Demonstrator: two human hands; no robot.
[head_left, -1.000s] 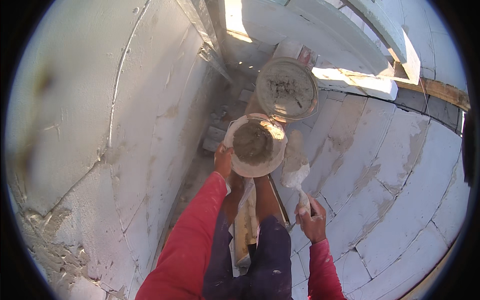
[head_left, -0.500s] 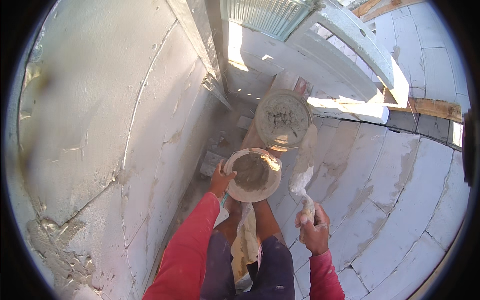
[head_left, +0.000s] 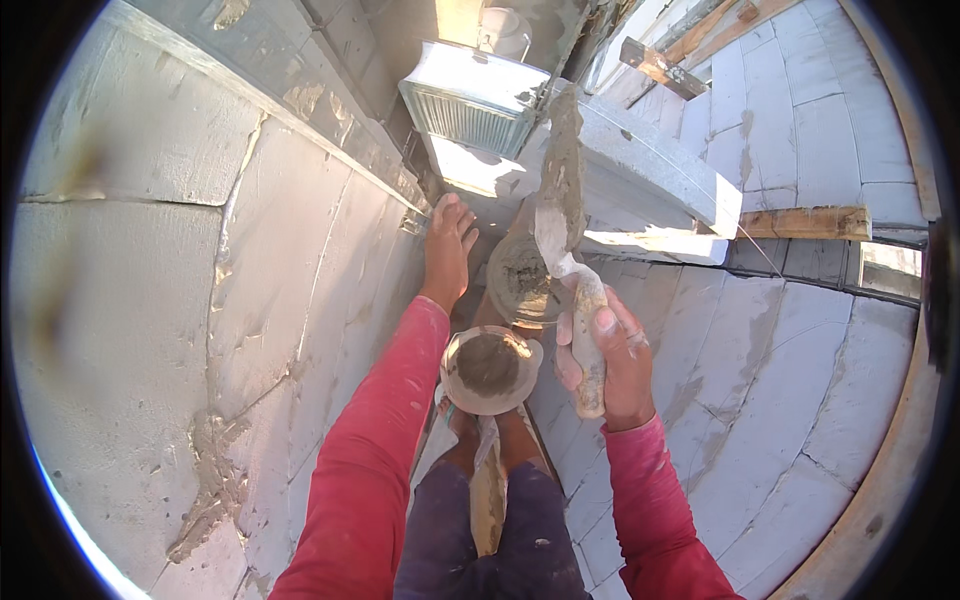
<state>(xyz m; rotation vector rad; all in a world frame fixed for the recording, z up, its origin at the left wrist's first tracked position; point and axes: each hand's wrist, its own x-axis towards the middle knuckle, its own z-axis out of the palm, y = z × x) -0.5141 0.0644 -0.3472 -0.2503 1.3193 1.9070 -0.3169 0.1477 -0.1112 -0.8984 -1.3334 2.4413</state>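
The left hand [head_left: 448, 250] has let go of the small bucket [head_left: 480, 404] and now reaches beyond it, to its left, by the wall [head_left: 310, 250]; its grip is wide and empty, though I can't tell whether it touches. That leaves no hand steadying the small bucket, which sits above the shins. To its right, the right hand [head_left: 624, 368] has raised the trowel [head_left: 551, 240], grip closed round the handle, mortar [head_left: 563, 165] on the blade.
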